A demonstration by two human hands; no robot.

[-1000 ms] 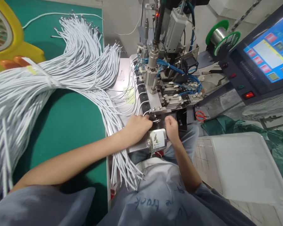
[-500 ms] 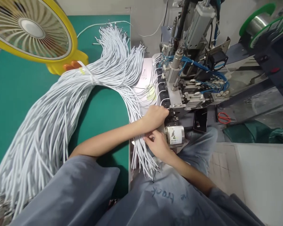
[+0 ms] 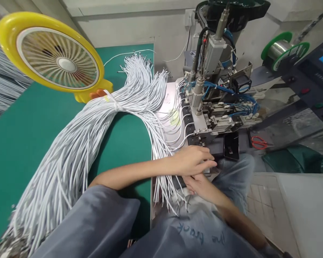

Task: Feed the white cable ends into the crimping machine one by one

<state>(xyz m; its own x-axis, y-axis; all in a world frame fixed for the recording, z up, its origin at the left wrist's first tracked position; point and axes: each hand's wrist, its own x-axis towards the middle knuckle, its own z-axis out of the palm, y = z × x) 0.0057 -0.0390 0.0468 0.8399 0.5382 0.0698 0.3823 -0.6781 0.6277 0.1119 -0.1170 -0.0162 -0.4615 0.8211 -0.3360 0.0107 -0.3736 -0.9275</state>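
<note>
My left hand [image 3: 195, 160] reaches across from the left with its fingers apart, over the small labelled can, which it now mostly covers. Nothing shows between those fingers. Just below it, my right hand [image 3: 197, 184] is closed, its fingers curled and partly hidden under the left wrist. What it holds, if anything, cannot be made out. Loose ends of white cables [image 3: 165, 193] hang beside both hands. Beyond my left hand, several white cables lead into the black holders [image 3: 187, 120] along the front of the machine [image 3: 200, 118].
A large tied bundle of white cables [image 3: 67, 143] lies on the green mat [image 3: 126, 139], near a yellow fan [image 3: 102, 68]. To the right are a phone [image 3: 231, 145], red-handled scissors [image 3: 259, 142], a solder wire spool [image 3: 280, 48] and a control box [image 3: 312, 79].
My left hand has moved from the holders toward me and right, its fingers spreading over the can. My right hand has shifted right and down, beneath the left wrist. The view has tilted up.
</note>
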